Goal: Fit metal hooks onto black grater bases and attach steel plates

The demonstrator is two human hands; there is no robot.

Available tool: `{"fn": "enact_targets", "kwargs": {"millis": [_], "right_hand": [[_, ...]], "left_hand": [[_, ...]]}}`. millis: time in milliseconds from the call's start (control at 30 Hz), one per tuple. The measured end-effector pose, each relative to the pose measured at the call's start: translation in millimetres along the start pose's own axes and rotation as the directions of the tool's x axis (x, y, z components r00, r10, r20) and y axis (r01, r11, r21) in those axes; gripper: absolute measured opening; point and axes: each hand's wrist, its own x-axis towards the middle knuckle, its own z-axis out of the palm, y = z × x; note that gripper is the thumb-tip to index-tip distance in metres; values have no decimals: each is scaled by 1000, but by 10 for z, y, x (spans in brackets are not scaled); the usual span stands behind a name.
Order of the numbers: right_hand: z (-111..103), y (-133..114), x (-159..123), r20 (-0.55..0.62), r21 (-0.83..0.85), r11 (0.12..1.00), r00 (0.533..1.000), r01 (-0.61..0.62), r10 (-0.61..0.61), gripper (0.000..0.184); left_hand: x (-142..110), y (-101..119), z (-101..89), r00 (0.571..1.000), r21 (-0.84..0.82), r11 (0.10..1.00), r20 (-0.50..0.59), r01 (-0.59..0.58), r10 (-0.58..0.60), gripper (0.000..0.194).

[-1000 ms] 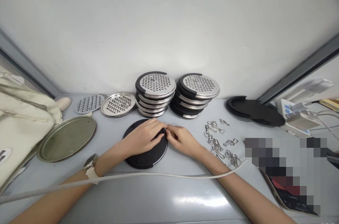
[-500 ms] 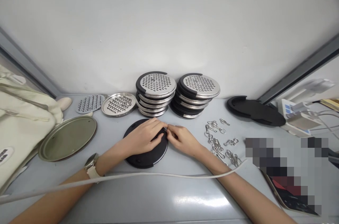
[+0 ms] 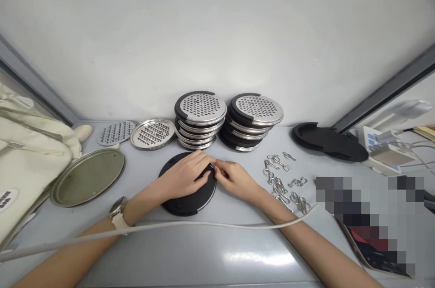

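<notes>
A round grater (image 3: pixel 181 204) lies with its black backing up on the grey table, a thin silver rim showing at its right edge. My left hand (image 3: pixel 185 172) rests across the top of it, fingers closed together and pressed at its upper right edge, the thumb on the black face. At that same edge my right hand (image 3: pixel 234 179) pinches a small metal clip (image 3: pixel 212 166), mostly hidden by the fingertips. To the right of my right hand lie several loose wire clips with rings (image 3: pixel 278 184).
Two stacks of round graters (image 3: pixel 202 109) stand against the wall. A metal grater disc (image 3: pixel 152 134), a flat grater plate (image 3: pixel 116 133) and a greenish round lid (image 3: pixel 88 177) lie left. Black holders (image 3: pixel 329 142) sit right. A white cable (image 3: pixel 204 223) crosses in front, over both forearms.
Both hands stay at the grater's edge with barely any movement. The metal clip shows slightly more between the fingertips. The whole view has shifted very slightly.
</notes>
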Motion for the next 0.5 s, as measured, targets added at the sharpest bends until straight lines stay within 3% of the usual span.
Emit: {"fn": "enact_targets", "kwargs": {"millis": [500], "right_hand": [[1, 21, -10, 8, -28, 999, 999, 34, -34, 27]], "left_hand": [[2, 28, -6, 999, 60, 998, -39, -30, 32, 23]]}}
